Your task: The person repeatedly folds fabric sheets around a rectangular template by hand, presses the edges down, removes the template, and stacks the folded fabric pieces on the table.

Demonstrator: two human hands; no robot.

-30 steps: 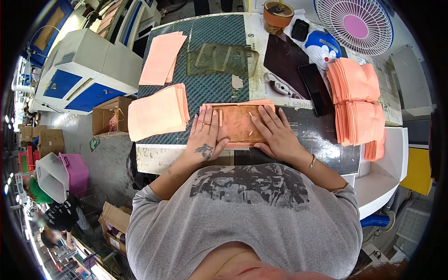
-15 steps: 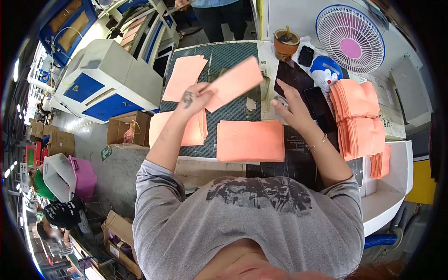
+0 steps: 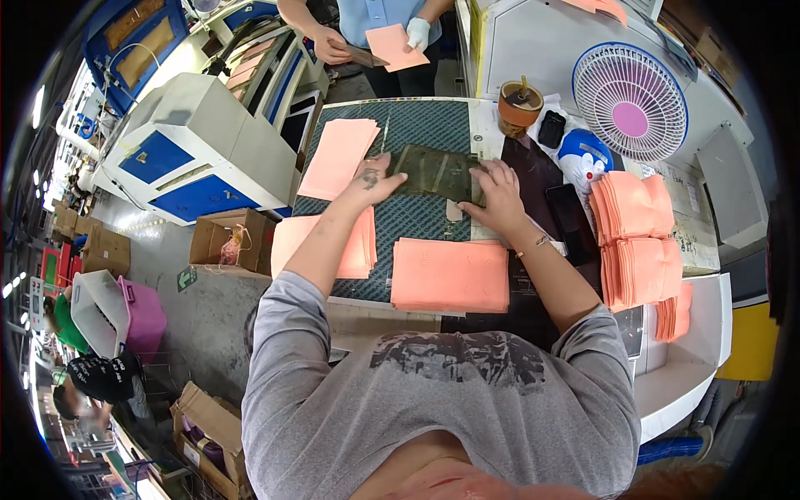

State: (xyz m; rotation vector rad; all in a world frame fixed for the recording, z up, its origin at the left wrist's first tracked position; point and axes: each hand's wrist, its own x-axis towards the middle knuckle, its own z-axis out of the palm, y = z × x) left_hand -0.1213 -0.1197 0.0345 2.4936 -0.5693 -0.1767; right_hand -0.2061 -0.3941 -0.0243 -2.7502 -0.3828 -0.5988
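A dark olive, see-through rectangular plate [image 3: 435,172] lies on the green patterned mat [image 3: 417,218]. My left hand [image 3: 373,179] grips its left end, the thumb resting along the edge. At the opposite end, my right hand [image 3: 497,196] holds the plate with bent fingers. Nearer to me is a neat stack of salmon-orange sheets [image 3: 450,275]. Two more piles of these sheets sit on the left, a far one [image 3: 337,158] and a near one [image 3: 360,242] partly behind my left forearm. Whether anything lies beneath the plate, I cannot tell.
Bundled orange pieces [image 3: 637,267] are piled at right beside a phone [image 3: 567,212]. A brown cup [image 3: 518,107] and a fan [image 3: 629,100] stand behind. Across the table, a co-worker's gloved hand [image 3: 417,33] holds an orange sheet. Cardboard box [image 3: 229,237] stands left.
The orange sheet has left my left hand; where it went is not shown. Both hands now hold the dark plate's ends. The co-worker's hands and an orange sheet have come into view.
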